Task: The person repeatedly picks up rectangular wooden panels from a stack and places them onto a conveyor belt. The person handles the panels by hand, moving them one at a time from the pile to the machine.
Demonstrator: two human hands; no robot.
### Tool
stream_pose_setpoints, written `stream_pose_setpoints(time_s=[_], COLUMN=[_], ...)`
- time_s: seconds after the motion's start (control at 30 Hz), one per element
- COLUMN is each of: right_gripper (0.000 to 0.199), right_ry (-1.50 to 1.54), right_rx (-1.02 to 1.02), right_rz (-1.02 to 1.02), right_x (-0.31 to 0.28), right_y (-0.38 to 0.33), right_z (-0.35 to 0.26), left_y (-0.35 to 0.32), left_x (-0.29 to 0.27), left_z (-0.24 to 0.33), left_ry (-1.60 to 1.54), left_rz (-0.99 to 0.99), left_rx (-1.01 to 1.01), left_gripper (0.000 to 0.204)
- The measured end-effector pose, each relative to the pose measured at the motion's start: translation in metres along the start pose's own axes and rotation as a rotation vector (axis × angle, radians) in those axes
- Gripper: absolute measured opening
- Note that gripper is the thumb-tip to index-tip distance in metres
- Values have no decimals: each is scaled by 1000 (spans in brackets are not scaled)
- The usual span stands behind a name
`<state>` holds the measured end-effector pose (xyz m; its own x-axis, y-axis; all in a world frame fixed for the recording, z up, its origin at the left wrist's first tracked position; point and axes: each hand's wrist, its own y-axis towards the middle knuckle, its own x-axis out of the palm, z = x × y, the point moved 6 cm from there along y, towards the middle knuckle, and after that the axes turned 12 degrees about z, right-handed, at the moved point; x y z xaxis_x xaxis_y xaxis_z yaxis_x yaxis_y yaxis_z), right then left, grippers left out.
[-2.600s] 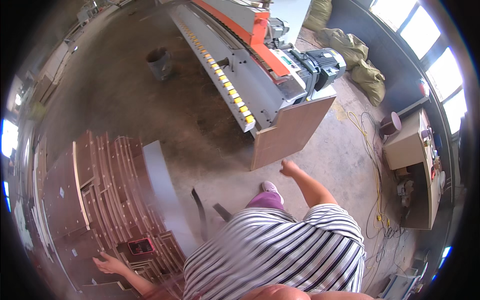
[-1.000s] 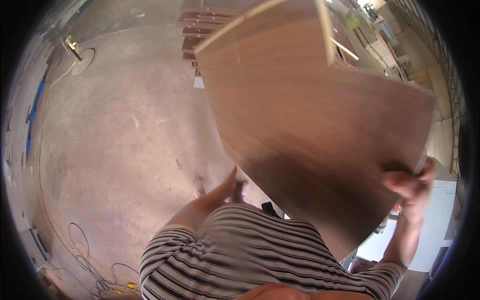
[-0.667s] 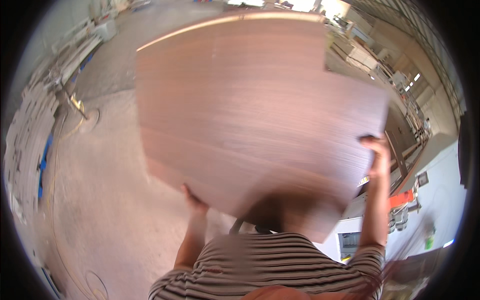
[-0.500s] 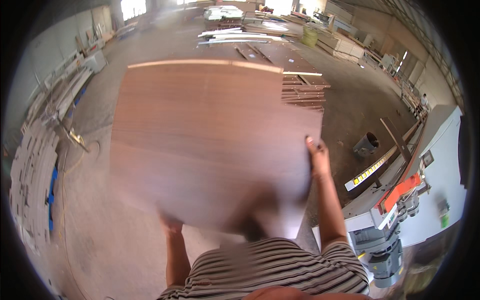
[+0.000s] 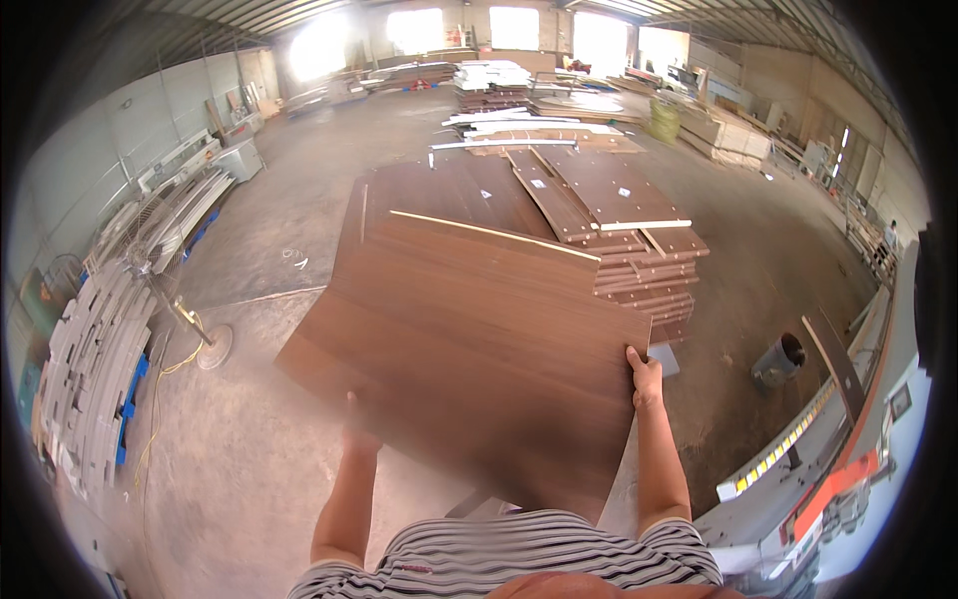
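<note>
I hold a large brown wood-grain panel [image 5: 479, 339] flat in front of me, tilted slightly down toward the far side, with a pale edge band along its far edge. My left hand [image 5: 356, 429] grips its near left edge, mostly hidden under the board. My right hand [image 5: 645, 374] clasps the right edge with the thumb on top. Just beyond the panel lies a low stack of similar brown panels [image 5: 619, 235] on the concrete floor.
A long edge-banding machine [image 5: 828, 449] runs along the right side, with a dark bucket [image 5: 778, 359] beside it. Grey boards [image 5: 95, 369] are stacked at the left near a fan stand [image 5: 195, 334] and yellow cable. More panel piles [image 5: 519, 90] fill the far hall.
I have turned around with the panel, from the machine side toward the stacks. The panel dropped from held up close to my face to lower and flatter in front of me.
</note>
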<state>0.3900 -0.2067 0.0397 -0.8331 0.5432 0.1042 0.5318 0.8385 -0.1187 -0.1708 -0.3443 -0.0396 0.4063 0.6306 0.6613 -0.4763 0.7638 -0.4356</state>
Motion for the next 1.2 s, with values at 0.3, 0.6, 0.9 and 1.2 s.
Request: stream_pose_setpoints(time_s=[0.3, 0.6, 0.9, 1.2], right_gripper=[34, 36, 34, 41], right_ry=[331, 406, 99, 7], right_rx=[204, 321, 458, 539], right_rz=[-4, -352, -402, -460], right_x=[137, 265, 398, 433], right_y=[60, -49, -17, 0], right_z=[13, -11, 106, 103], left_y=[8, 119, 221, 238], left_x=[159, 140, 223, 254], left_z=[4, 87, 99, 74], left_ry=[-83, 401, 1891, 2045], left_rz=[-172, -53, -426, -576], left_rx=[68, 110, 1032, 1607], left_gripper=[38, 33, 72, 59])
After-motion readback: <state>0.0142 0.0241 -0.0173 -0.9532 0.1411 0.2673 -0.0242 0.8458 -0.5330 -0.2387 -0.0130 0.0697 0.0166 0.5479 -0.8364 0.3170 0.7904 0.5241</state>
